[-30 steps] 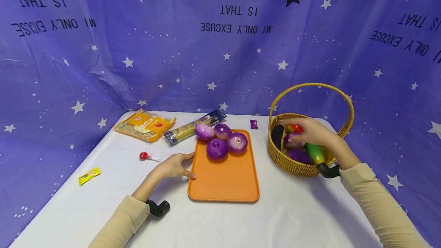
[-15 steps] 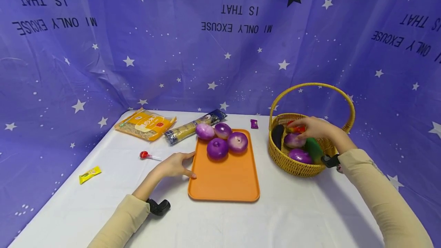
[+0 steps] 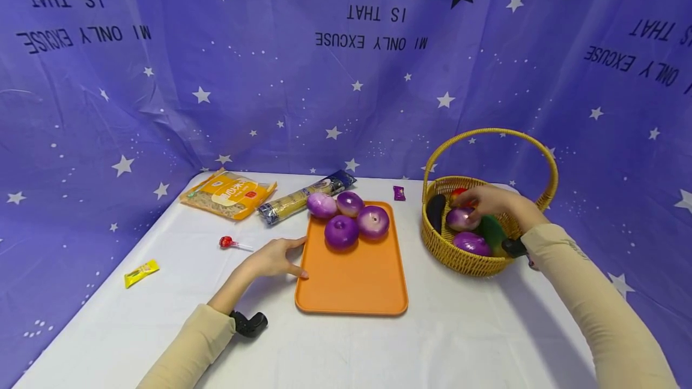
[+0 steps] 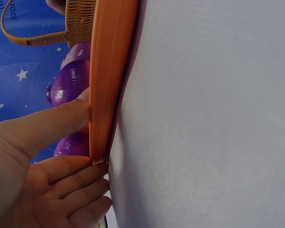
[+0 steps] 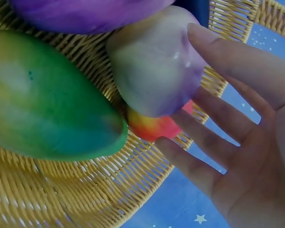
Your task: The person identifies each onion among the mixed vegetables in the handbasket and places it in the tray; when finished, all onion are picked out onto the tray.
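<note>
My left hand holds the left edge of an orange tray. In the left wrist view its thumb reaches over the tray's rim, and the other fingertips lie at the rim's outer side. Several shiny purple onions are grouped at the tray's far end. My right hand is inside a wicker basket, gripping a pale purple onion. Its thumb presses one side while the fingers reach round the other. A red-yellow fruit sits partly hidden behind that onion.
The basket also holds a dark eggplant, another purple onion and a green-yellow fruit, under a tall handle. Around the tray lie a noodle pack, an orange food bag, a lollipop, and yellow and purple wrapped sweets.
My right hand has drawn slightly back and shifted its thumb to the onion's right side, uncovering more of the onion. The left hand and tray have stayed in place.
</note>
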